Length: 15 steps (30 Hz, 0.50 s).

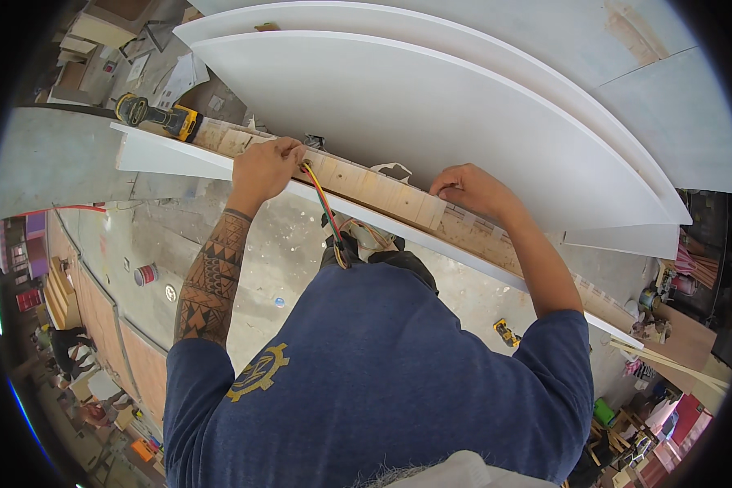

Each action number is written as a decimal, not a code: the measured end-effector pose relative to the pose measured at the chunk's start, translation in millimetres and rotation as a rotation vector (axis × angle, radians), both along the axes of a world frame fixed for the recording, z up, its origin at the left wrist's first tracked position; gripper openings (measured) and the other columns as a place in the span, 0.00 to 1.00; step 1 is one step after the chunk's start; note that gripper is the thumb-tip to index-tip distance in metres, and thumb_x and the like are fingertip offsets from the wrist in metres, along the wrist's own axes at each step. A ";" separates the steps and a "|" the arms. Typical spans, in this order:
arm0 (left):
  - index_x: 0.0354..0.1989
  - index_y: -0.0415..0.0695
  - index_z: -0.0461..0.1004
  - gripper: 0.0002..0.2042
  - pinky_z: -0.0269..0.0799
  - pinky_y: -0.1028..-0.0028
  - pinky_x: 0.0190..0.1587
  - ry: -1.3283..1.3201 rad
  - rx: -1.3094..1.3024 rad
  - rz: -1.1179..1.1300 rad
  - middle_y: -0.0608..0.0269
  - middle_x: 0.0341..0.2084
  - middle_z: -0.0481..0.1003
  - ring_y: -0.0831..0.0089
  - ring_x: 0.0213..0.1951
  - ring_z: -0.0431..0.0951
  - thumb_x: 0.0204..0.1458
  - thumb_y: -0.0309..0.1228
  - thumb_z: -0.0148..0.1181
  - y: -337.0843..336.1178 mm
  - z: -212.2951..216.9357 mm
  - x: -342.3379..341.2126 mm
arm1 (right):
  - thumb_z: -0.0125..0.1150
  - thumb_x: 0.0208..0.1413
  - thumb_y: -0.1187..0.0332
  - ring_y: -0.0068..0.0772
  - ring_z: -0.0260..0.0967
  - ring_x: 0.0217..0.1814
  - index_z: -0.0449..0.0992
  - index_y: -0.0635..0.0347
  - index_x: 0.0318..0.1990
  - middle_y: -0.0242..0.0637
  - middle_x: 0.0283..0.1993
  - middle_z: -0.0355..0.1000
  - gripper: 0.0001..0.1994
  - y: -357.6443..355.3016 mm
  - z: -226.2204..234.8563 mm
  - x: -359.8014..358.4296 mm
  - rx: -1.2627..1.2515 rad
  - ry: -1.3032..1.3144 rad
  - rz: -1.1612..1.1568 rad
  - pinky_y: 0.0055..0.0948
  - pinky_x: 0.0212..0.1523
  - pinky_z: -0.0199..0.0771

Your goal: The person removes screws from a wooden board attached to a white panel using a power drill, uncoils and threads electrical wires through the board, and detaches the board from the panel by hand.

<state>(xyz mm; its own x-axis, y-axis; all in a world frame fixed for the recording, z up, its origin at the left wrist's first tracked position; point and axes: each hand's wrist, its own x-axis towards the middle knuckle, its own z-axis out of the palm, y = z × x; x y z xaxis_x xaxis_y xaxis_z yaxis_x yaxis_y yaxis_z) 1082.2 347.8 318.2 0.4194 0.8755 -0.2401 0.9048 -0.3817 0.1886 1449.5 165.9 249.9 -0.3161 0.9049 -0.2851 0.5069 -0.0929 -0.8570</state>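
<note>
While your left hand (264,167) pinches the red-yellow-green wire bundle (325,213) and your right hand (472,189) presses flat, fingers together, on the long pale wooden strip (398,199); a hard tug may snag the wires.

We are looking down on a long plywood ledge (398,199) edged in white, a yellow-and-black power drill (159,116) lying at its far left end, white panels (431,106) leaning behind.
</note>
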 end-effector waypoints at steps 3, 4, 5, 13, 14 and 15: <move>0.49 0.59 0.86 0.16 0.80 0.56 0.47 -0.003 -0.004 0.007 0.61 0.39 0.87 0.55 0.44 0.86 0.66 0.51 0.56 1.1 -0.8 -1.8 | 0.64 0.62 0.77 0.36 0.81 0.44 0.84 0.59 0.44 0.36 0.40 0.83 0.06 2.0 -4.3 -0.6 0.016 -0.021 -0.001 0.37 0.50 0.79; 0.49 0.59 0.86 0.16 0.80 0.56 0.47 -0.013 -0.013 0.011 0.61 0.39 0.87 0.55 0.44 0.86 0.66 0.51 0.56 1.6 -1.4 -2.2 | 0.64 0.62 0.77 0.36 0.81 0.43 0.84 0.59 0.42 0.36 0.38 0.83 0.05 1.8 -6.5 -1.1 0.020 -0.036 -0.014 0.37 0.49 0.79; 0.49 0.59 0.86 0.16 0.80 0.56 0.47 -0.011 -0.012 0.011 0.61 0.39 0.87 0.55 0.44 0.86 0.66 0.51 0.56 1.5 -2.0 -2.3 | 0.64 0.62 0.77 0.36 0.81 0.43 0.84 0.59 0.42 0.36 0.38 0.83 0.05 0.9 -9.2 -0.5 0.020 -0.034 -0.014 0.37 0.49 0.79; 0.50 0.60 0.86 0.16 0.81 0.56 0.48 0.036 -0.008 0.013 0.61 0.40 0.87 0.55 0.45 0.86 0.66 0.50 0.54 2.0 -1.2 0.7 | 0.59 0.59 0.76 0.34 0.71 0.28 0.80 0.61 0.39 0.38 0.29 0.77 0.04 -4.8 -7.8 -5.3 0.163 -0.179 0.026 0.39 0.33 0.71; 0.50 0.60 0.86 0.16 0.81 0.56 0.48 0.036 -0.006 0.010 0.61 0.40 0.87 0.55 0.45 0.86 0.66 0.50 0.54 1.7 -0.2 1.4 | 0.59 0.59 0.76 0.34 0.71 0.28 0.80 0.61 0.39 0.38 0.29 0.77 0.04 -5.8 -8.3 -5.9 0.165 -0.179 0.022 0.39 0.33 0.71; 0.50 0.60 0.86 0.16 0.81 0.56 0.48 0.039 -0.010 0.010 0.61 0.40 0.87 0.55 0.45 0.86 0.66 0.50 0.54 0.8 0.6 1.5 | 0.59 0.59 0.76 0.38 0.73 0.29 0.80 0.61 0.39 0.40 0.30 0.78 0.04 -6.6 -8.7 -6.4 0.179 -0.196 0.024 0.40 0.35 0.73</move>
<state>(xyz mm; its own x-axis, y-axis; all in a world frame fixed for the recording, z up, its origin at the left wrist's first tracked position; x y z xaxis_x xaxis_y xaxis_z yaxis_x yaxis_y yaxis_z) 1083.8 348.5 318.8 0.4007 0.8771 -0.2647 0.9154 -0.3709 0.1564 1443.1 159.3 241.2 -0.2928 0.9392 -0.1792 0.6652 0.0655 -0.7438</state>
